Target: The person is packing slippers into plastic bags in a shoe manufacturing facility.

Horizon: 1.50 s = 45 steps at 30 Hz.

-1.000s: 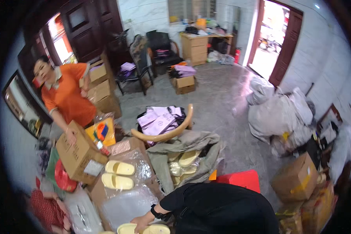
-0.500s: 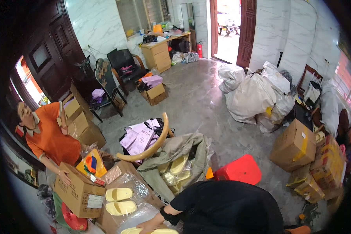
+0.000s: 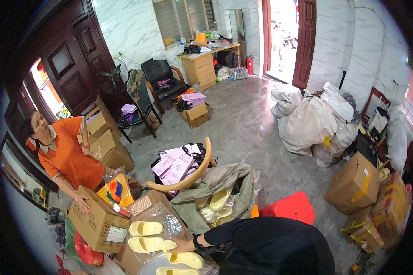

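Observation:
My right arm, in a black sleeve with a dark band at the wrist, reaches leftward from the lower edge. My right hand (image 3: 182,246) is closed on a pale yellow slipper (image 3: 189,261), whose end touches the slippers beside it. A yellow slipper pair (image 3: 145,228) lies just left of it on a plastic-covered carton (image 3: 166,211). Another yellow slipper (image 3: 172,271) is cut off by the lower edge. Right behind my hand, an open grey-green sack (image 3: 188,200) holds more yellow slippers (image 3: 220,199), some in clear plastic. My left hand is out of view.
A co-worker in orange (image 3: 73,146) rests a hand on a brown carton (image 3: 91,221) at left. A curved wooden rail (image 3: 202,170) stands beside lilac packages (image 3: 176,167). A red stool (image 3: 290,208), stacked cartons (image 3: 353,183) and white bags (image 3: 307,121) are at right.
My right hand has moved up the carton with a slipper, bringing it against the other pair. The whole view has shifted slightly, so the room appears farther right and lower.

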{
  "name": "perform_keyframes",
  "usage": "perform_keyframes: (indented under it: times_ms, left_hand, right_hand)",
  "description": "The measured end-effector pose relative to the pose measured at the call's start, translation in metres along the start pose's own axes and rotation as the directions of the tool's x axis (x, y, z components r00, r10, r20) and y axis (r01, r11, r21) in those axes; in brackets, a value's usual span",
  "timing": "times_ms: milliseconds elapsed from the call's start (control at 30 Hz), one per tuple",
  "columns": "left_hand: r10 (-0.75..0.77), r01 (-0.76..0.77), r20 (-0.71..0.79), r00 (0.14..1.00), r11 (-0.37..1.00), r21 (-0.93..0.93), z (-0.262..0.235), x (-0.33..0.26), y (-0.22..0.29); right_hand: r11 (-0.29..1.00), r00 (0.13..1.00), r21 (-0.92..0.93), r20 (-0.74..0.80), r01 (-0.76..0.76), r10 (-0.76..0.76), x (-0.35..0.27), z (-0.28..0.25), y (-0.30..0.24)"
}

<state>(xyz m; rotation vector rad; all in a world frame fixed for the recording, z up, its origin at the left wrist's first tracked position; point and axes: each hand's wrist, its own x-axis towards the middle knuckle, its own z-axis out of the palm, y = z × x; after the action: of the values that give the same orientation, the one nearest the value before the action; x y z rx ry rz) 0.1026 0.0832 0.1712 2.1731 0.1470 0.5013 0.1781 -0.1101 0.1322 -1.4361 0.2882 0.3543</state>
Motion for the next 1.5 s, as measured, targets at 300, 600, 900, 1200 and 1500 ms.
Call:
perform_keyframes:
  times_ms: [300,600,900,1200,1500]
  left_hand:
    - [-0.154,0.165,0.121,0.981,0.983,-0.086,0.011,0.002,-0.019]
    - [-0.305,0.346,0.244,0.921,0.926,-0.149,0.020,-0.005,-0.044]
    - [-0.412,0.501,0.359,0.837,0.842,-0.201,0.035,-0.008,-0.065]
    - [-0.495,0.646,0.475,0.728,0.726,-0.234,0.059,-0.016,-0.083]
    - [-0.635,0.812,0.514,0.577,0.515,-0.276,0.073,-0.059,-0.113]
  right_hand:
    - [0.998,0.989,-0.055,0.147,0.007,0.001,0.018,0.004,0.039]
    - [0.986,0.969,-0.159,0.229,-0.051,0.087,0.047,0.003,0.081]
    - [0.888,0.962,-0.388,0.209,0.248,-0.177,0.004,0.010,0.008]
    - [0.479,0.948,-0.824,0.310,0.303,-0.066,0.009,0.032,0.006]
    - [0.442,0.747,-0.723,0.646,0.531,0.159,0.028,0.045,0.075]
